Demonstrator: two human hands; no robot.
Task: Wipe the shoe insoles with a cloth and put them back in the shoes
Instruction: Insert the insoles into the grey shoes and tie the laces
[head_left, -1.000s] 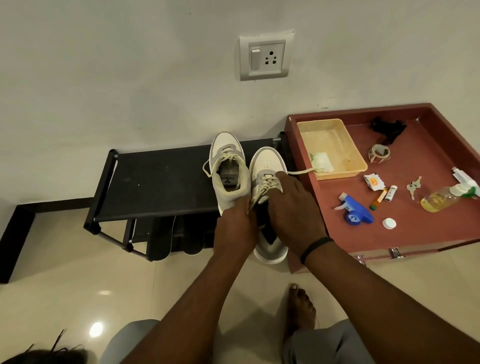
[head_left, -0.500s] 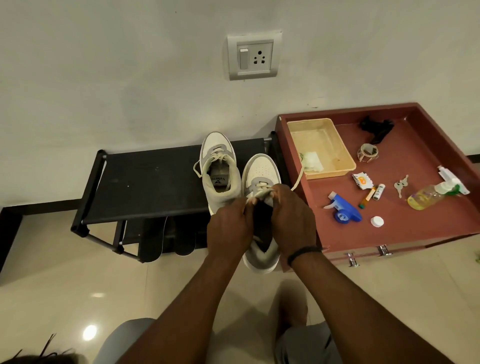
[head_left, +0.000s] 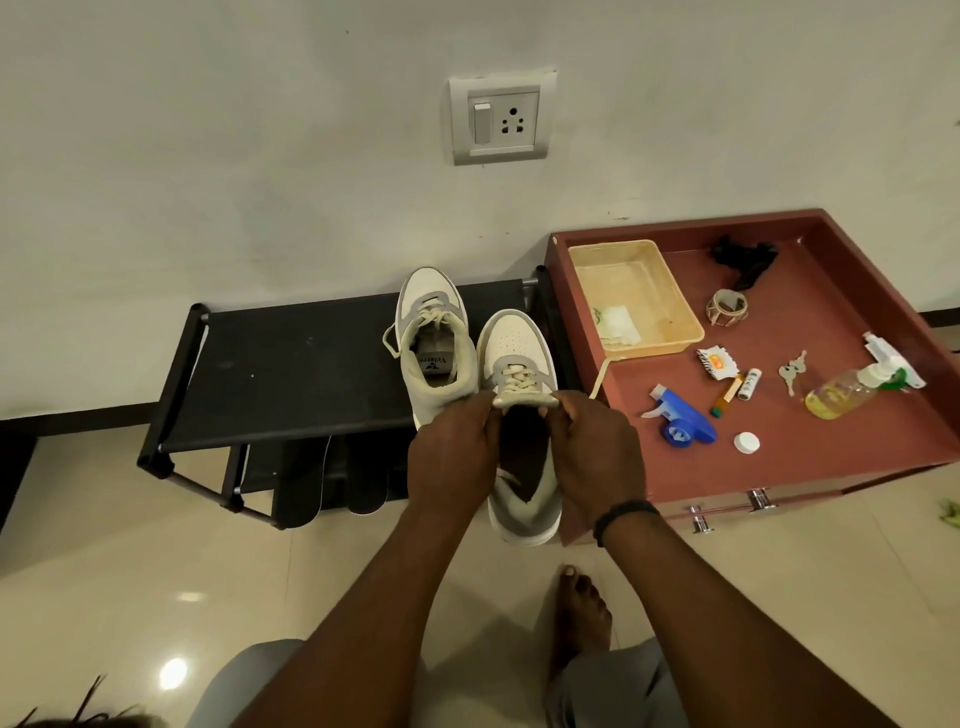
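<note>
Both hands, left (head_left: 457, 457) and right (head_left: 597, 457), pinch the tongue (head_left: 524, 400) of the right shoe (head_left: 519, 343). It hangs off the rack (head_left: 291, 374) and could tip onto the floor.

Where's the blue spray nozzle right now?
In the head view, the blue spray nozzle lies on the red tray at right, between the right hand and the white cap.
</note>
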